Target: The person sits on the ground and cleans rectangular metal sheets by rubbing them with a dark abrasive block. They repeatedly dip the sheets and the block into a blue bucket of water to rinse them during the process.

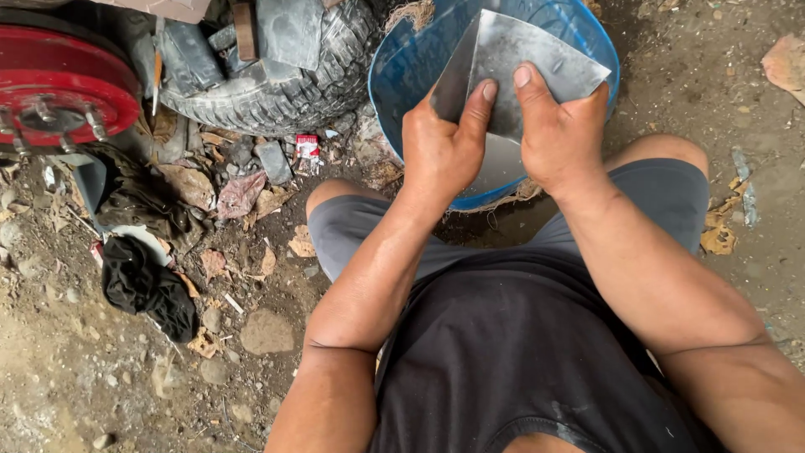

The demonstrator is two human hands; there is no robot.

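Note:
Both hands grip a grey, worn sheet of abrasive paper [537, 59], folded into an angled shape, over a blue plastic tub [402, 67]. My left hand [440, 143] pinches the sheet's left fold, index finger pressed flat on top. My right hand [562, 134] clamps the right part, a finger laid on its face. The lower edge of the sheet is hidden behind the hands. I squat with my knees on either side of the tub.
A worn black tyre [277, 84] with rubber scraps lies to the left of the tub. A red metal wheel hub [63, 80] sits at far left. A black rag [142, 285], stones and litter cover the dirt ground.

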